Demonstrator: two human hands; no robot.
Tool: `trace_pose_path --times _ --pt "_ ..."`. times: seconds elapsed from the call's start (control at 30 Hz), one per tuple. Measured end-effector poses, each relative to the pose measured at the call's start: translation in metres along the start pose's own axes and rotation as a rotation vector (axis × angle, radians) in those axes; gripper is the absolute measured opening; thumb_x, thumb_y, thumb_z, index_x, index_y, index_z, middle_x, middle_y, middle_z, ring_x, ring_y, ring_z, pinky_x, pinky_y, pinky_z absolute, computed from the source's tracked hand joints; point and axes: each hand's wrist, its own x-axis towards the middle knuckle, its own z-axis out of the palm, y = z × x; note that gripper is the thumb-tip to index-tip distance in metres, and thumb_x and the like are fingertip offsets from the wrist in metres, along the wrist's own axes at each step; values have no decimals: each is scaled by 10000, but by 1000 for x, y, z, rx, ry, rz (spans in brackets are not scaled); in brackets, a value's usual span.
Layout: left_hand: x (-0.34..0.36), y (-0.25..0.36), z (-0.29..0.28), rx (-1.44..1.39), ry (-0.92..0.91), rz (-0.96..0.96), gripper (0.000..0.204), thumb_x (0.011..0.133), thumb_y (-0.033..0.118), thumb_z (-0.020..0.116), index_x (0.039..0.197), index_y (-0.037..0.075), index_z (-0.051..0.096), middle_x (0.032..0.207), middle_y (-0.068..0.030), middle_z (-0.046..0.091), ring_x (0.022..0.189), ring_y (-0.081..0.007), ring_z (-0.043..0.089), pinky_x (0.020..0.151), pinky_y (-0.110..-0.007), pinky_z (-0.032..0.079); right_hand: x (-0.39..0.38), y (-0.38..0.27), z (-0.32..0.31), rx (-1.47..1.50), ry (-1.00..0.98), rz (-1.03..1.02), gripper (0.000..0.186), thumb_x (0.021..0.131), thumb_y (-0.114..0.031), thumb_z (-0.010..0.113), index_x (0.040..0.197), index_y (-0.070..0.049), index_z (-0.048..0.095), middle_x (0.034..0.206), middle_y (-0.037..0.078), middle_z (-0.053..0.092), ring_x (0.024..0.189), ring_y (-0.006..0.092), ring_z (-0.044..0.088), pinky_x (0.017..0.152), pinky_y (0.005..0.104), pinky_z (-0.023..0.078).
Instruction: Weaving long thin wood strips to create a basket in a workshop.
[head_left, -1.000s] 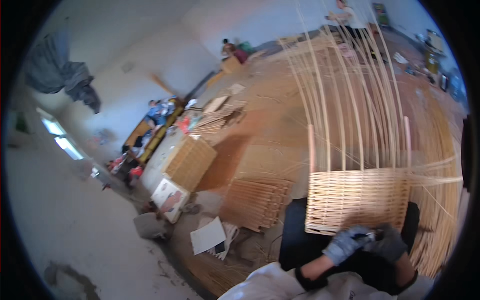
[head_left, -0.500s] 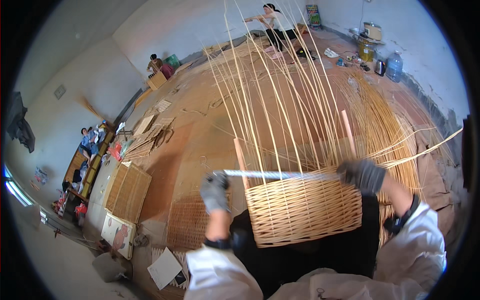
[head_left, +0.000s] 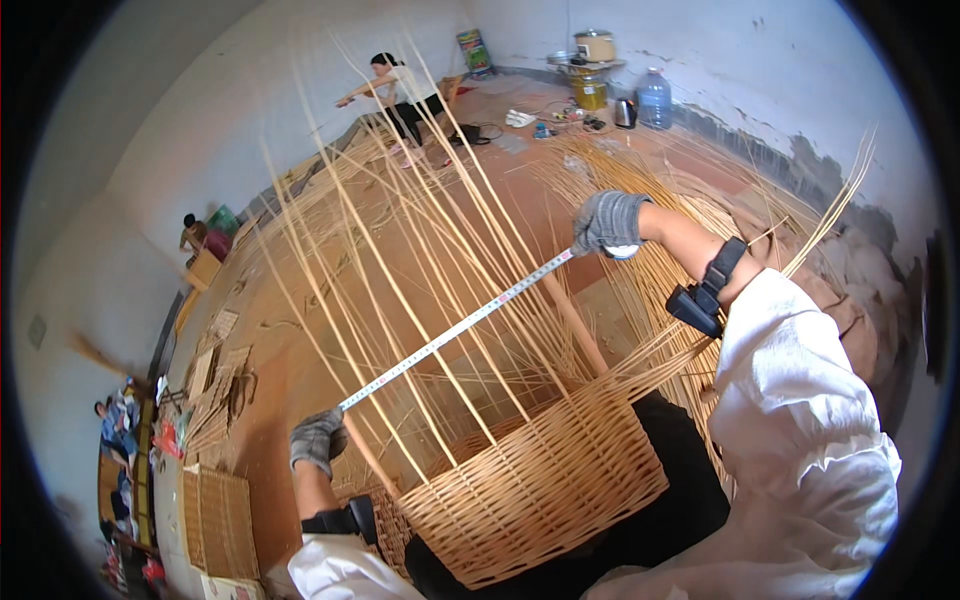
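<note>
A white tape measure [head_left: 455, 331] is stretched taut on a slant between my grey-gloved hands. My left hand [head_left: 318, 440] is closed on its lower end, beside the top of a wooden post [head_left: 372, 455]. My right hand [head_left: 608, 222] grips the other end, higher up and farther off; a rounded pale case peeks out under its fingers. Below the tape, a partly woven wicker basket [head_left: 535, 482] rests tilted on my dark-covered lap. Long upright canes [head_left: 392, 292] rise from its rim, behind the tape. A second post [head_left: 577, 325] stands at the basket's right corner.
Loose canes [head_left: 690, 225] lie in a big bundle at the right. Woven panels [head_left: 218, 520] stand at lower left. Farther off, one person [head_left: 408, 95] sits by the back wall, another [head_left: 205, 240] at far left. A water bottle [head_left: 654, 98] and kettle [head_left: 625, 113] stand near the right wall.
The tape has gone from level along the basket rim to a longer, raised slant. My right hand has moved up and left, my left hand down and left. The whole view has shifted.
</note>
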Motion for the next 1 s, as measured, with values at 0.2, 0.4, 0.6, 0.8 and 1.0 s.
trace_pose_path --times 0.2,0.4,0.6,0.8,1.0 --pt "-2 -2 1 -174 -107 -8 187 739 222 641 824 62 597 681 -53 597 532 -153 555 454 -252 458 -5 11 7 -35 108 -45 233 688 -312 625 724 -83 649 608 82 587 546 219 551 519 326 422" --pt "10 -9 -5 -129 -95 34 193 742 212 635 852 58 598 715 -57 606 585 -160 570 524 -277 487 -18 8 0 -24 80 -66 278 690 -355 609 726 -82 647 607 93 588 546 234 554 516 338 424" --pt "18 -5 -7 -40 -29 -16 182 728 183 648 840 49 594 718 -71 600 621 -179 579 535 -294 499 -20 13 14 17 106 -14 205 668 -302 654 749 -113 649 670 77 602 595 211 562 535 320 422" --pt "5 -4 -10 -108 -61 -10 226 717 198 670 843 23 600 725 -81 606 583 -180 581 506 -275 501 -19 6 15 -27 80 -58 193 696 -283 632 794 -117 637 675 93 594 620 231 565 553 329 423" --pt "-16 -3 -3 -99 142 146 167 741 202 638 798 48 605 653 -46 584 506 -127 532 429 -236 424 -91 -49 15 -67 -104 -187 230 796 -282 487 827 -77 587 705 128 591 649 307 567 561 377 440"
